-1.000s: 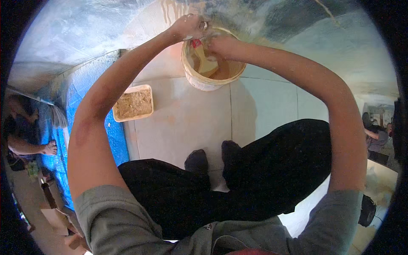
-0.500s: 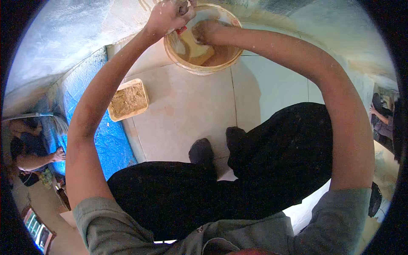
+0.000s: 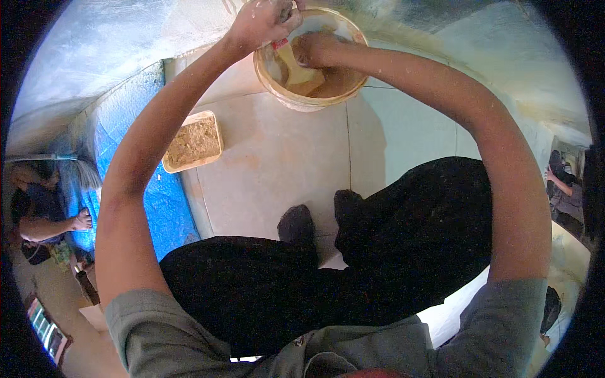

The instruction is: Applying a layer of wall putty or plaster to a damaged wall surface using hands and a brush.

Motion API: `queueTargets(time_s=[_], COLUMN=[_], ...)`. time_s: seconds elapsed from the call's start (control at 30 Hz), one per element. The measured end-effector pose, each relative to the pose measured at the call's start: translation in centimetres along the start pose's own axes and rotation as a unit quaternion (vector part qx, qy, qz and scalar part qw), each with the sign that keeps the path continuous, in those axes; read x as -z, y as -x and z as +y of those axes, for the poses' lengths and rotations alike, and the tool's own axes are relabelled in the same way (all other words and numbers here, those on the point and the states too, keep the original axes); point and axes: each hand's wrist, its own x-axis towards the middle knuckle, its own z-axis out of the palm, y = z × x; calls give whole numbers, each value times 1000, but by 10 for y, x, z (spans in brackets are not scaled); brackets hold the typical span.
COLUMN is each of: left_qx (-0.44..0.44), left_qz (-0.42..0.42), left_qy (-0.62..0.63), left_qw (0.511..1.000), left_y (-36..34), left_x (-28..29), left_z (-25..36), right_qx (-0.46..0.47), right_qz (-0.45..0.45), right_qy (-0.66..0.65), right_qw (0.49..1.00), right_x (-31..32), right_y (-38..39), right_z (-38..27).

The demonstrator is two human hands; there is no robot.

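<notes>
Near the top, my left hand point(image 3: 268, 25) is closed around a pale, fan-shaped scraper point(image 3: 293, 66) with a red part beside my fingers. Its wide end reaches down into a round, cream-coloured bucket point(image 3: 282, 96), whose rim is smeared with brownish residue. From the right, my right hand point(image 3: 313, 50) reaches into the same bucket, close to the scraper. Its fingers are curled, and what they hold, if anything, is hidden. Brownish, muddy-looking material point(image 3: 340, 84) shows low inside the bucket.
A rectangular tub point(image 3: 193, 142) of lumpy tan material stands left, at the edge of a blue tarp point(image 3: 165, 211). Smeared walls rise beyond the bucket. At far left are another person's hand point(image 3: 82, 220) and a broom point(image 3: 85, 170); a further person point(image 3: 567, 189) is at far right.
The bucket and both my hands appear slightly farther right in the picture. More of the scraper shows inside the bucket, and its red part is clearer.
</notes>
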Motion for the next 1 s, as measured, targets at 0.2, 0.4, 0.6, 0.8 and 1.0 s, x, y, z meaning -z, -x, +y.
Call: queueTargets(time_s=[0.2, 0.4, 0.6, 0.8, 1.0], left_qx=[-54, -64, -35, -65, -44], left_qz=[23, 38, 23, 42, 20], left_qy=[-64, -71, -21, -78, -39], left_qw=[996, 995, 999, 994, 998], left_y=[2, -1, -1, -1, -4], left_x=[3, -4, -3, -9, -19], left_z=[-1, -10, -13, -23, -36], right_qx=[-66, -46, -76, -98, 16], right_qz=[-81, -48, -84, -147, -58], right_qy=[40, 34, -52, -14, -78], right_qw=[994, 997, 992, 984, 995], right_x=[17, 22, 16, 24, 28], right_y=[5, 9, 5, 3, 11], right_z=[-13, -13, -10, -17, -14])
